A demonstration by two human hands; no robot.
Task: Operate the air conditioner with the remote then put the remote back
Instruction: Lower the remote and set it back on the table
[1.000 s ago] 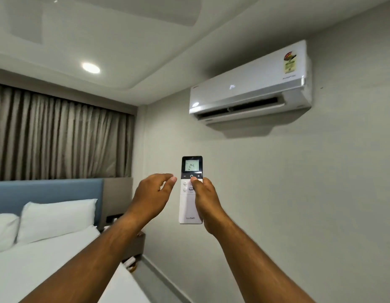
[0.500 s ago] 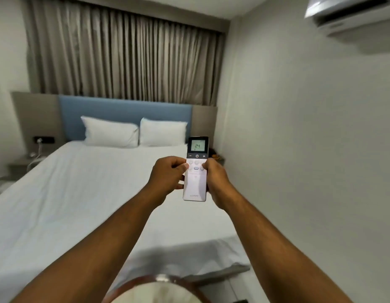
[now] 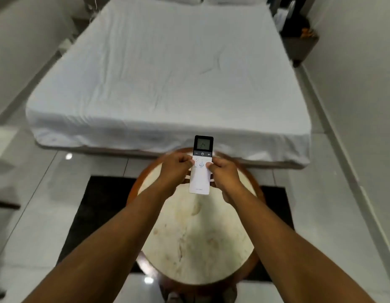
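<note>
White plastic, slim and oblong, the remote is pinched from both sides: the left hand curls its fingers closed against the left edge, thumb on the button face, and the right hand clamps the right edge the same way, thumb tip resting by the lower buttons. Its dark upper part carries a small grey display showing 24, with a minus, power and plus row beneath. The remote is held above the far part of a round table, whose pale, veined stone-like top is ringed by a reddish wooden rim; whether the remote's lower end touches the top cannot be told. Under the table lies a black rug on glossy pale floor tiles. Beyond it stretches a bed under a lightly creased white sheet.

Compared with half a second ago, the view has tipped steeply downward: the curtains, headboard and air conditioner have dropped out of sight, the table now fills the foreground, and both hands have kept their two-sided hold on the remote.
</note>
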